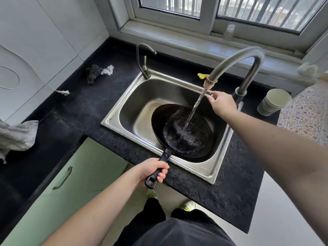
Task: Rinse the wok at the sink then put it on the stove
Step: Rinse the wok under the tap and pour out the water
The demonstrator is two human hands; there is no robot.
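Black wok (184,132) tilted in sink (113,119), prob. half-full w/ water

Kitchen corner, daylit. Black speckled countertop (99,110) ran along white tiled walls (53,32). Sliding window (230,11) with white frame stood above a grey sill (177,39), vertical bars outside. Pale green cabinet door (74,174) with metal handle (63,178) sat below; light floor tiles (276,219) lay underfoot.
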